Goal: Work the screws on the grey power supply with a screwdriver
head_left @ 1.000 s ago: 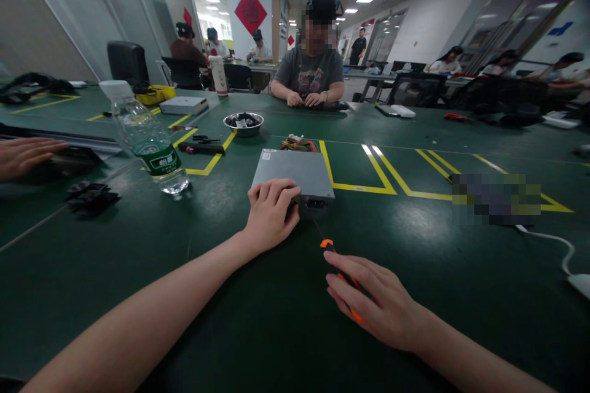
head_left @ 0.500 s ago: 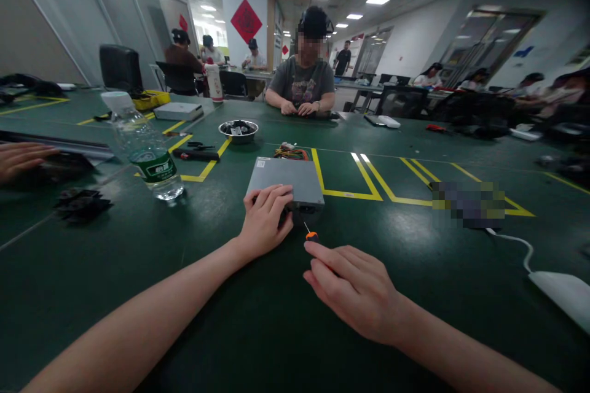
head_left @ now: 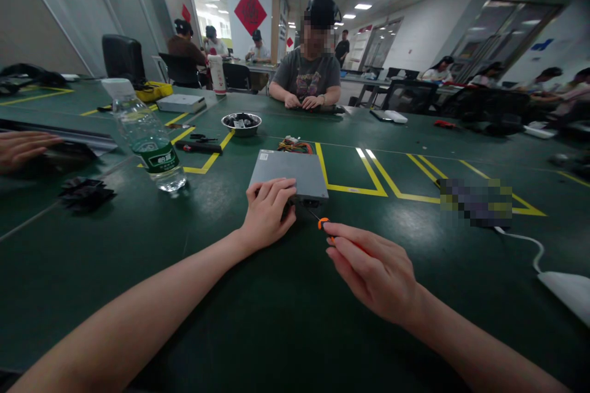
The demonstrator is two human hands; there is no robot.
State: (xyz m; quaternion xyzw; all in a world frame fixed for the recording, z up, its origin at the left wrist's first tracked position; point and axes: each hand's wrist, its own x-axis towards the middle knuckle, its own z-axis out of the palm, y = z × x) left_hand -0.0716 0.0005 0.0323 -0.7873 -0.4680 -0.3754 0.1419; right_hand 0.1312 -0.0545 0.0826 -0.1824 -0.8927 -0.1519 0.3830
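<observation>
A grey metal box point(head_left: 292, 171), with a socket in its near side and a bundle of coloured wires point(head_left: 295, 146) behind it, lies on the green table. My left hand point(head_left: 271, 212) grips the box's near left corner, fingers on top and thumb at the near face. My right hand point(head_left: 375, 267) pinches a screwdriver with an orange and black handle point(head_left: 323, 223). Its thin shaft points up and left towards the near face of the box; whether the tip touches is too small to tell.
Left of the box stand a tilted-looking water bottle point(head_left: 159, 156), black parts point(head_left: 85, 194), a metal bowl point(head_left: 241, 124) and another person's hand point(head_left: 25, 147). To the right are a blurred-out device point(head_left: 477, 201) and a white object point(head_left: 569, 295). A person point(head_left: 310, 73) sits opposite.
My right hand has moved right and slightly up with the screwdriver, whose shaft now slants more to the left. My left hand keeps its hold on the box. The view has shifted slightly.
</observation>
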